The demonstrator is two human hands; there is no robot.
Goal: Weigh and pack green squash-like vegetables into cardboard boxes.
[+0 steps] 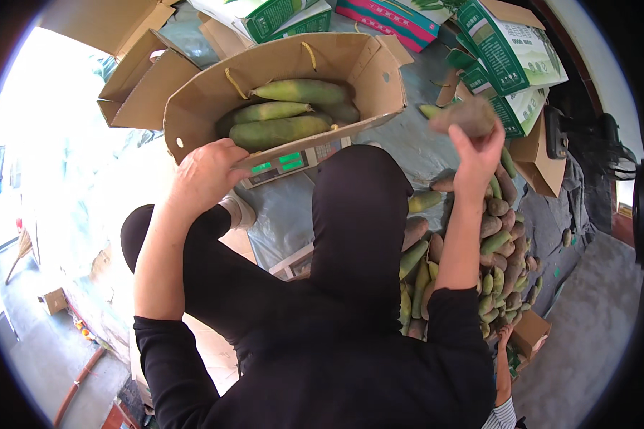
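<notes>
An open cardboard box (275,68) with yellow rope handles stands before me, several green radishes (275,133) lying inside. My left hand (211,168) is closed over its near left rim. Beneath the box's near side shows a digital scale (308,158) with lit green displays. My right hand (479,146) is raised to the right of the box, its fingers wrapped round a brownish, soil-covered radish (466,116), slightly blurred. Below that hand, a large pile of green and muddy radishes (492,243) spreads along my right side.
Green and white cartons (511,53) stand at the far right, and a pink and teal carton (390,21) at the far side. An open brown box (147,86) is at the far left. Another person's hand (505,334) reaches toward the pile's near end, beside a small cardboard box (531,332).
</notes>
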